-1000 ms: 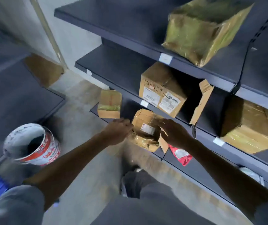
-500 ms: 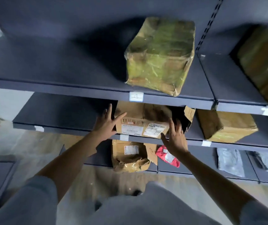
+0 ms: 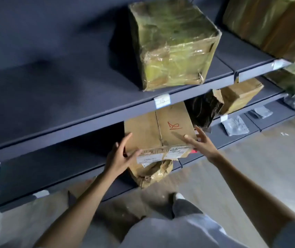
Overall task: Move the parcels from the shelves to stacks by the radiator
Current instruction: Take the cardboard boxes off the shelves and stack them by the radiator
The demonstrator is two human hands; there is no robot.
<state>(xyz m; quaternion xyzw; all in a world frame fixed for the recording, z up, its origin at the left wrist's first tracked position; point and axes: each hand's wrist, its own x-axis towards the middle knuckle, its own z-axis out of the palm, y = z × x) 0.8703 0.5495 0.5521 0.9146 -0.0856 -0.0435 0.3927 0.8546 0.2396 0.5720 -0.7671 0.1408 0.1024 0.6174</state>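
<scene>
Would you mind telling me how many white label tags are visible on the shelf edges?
3 clearly: one tag below the plastic-wrapped box, a second tag at far right on that shelf edge, a third tag one shelf lower. More may be hidden by parcels.

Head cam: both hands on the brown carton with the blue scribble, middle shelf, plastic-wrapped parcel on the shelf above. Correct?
One thing is off: the scribble on the brown carton is red, not blue, as the head view shows. The rest holds: the left hand and right hand flank it on the middle shelf, and the plastic-wrapped parcel sits on the shelf above.
</scene>
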